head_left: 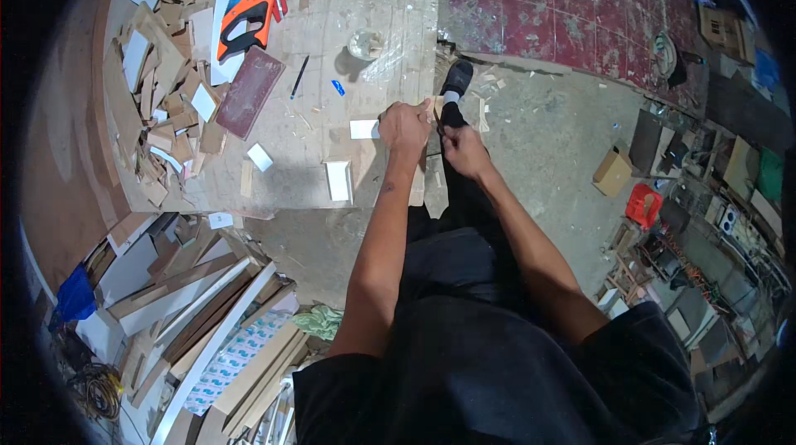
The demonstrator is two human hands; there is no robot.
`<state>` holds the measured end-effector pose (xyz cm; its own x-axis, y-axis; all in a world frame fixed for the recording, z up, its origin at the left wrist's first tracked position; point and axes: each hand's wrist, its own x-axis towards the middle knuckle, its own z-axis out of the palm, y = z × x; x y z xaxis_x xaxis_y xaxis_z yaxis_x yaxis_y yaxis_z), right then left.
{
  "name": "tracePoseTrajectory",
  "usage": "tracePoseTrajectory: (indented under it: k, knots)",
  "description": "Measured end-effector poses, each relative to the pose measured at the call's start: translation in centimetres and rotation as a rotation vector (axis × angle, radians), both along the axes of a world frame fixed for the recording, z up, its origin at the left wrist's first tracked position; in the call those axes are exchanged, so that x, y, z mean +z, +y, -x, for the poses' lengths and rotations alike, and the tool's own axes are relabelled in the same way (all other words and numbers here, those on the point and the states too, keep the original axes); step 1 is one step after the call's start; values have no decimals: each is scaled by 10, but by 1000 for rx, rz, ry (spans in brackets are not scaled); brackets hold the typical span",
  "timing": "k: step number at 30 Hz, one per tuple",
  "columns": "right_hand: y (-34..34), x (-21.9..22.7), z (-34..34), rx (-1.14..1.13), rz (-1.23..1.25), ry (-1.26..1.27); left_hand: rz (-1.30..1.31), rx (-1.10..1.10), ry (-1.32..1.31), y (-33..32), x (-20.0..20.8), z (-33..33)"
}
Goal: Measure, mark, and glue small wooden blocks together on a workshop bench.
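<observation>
At the right edge of the worktable, my left hand is closed on a small pale wood piece, which juts past the fingertips. My right hand, just past the edge, grips a thin dark blade-like tool that reaches toward the wood piece. Its exact kind is too small to tell. A small white block lies left of my left hand. Nearer me on the table is a white rectangular piece with a wooden edge.
A handsaw with an orange and black handle lies beside a dark red slab. Left of them is a heap of wood offcuts. A glass jar, a black pen and stacked boards are also around.
</observation>
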<state>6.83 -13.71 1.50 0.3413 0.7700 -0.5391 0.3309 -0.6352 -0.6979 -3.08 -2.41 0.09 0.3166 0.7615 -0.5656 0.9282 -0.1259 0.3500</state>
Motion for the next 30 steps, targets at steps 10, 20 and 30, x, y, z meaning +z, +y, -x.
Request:
tracePoseTrajectory:
  k: [10,20,30]
  knots:
    - [15,-11,-7,-68,-66,-51,17,-23,62,1,-10,-9]
    - [1,-5,-1,-23,-46,-5,17,17,31,-2,-5,-5]
    - [-13,0,3,-93,-109,15,-67,-31,-9,-3,-4,-2]
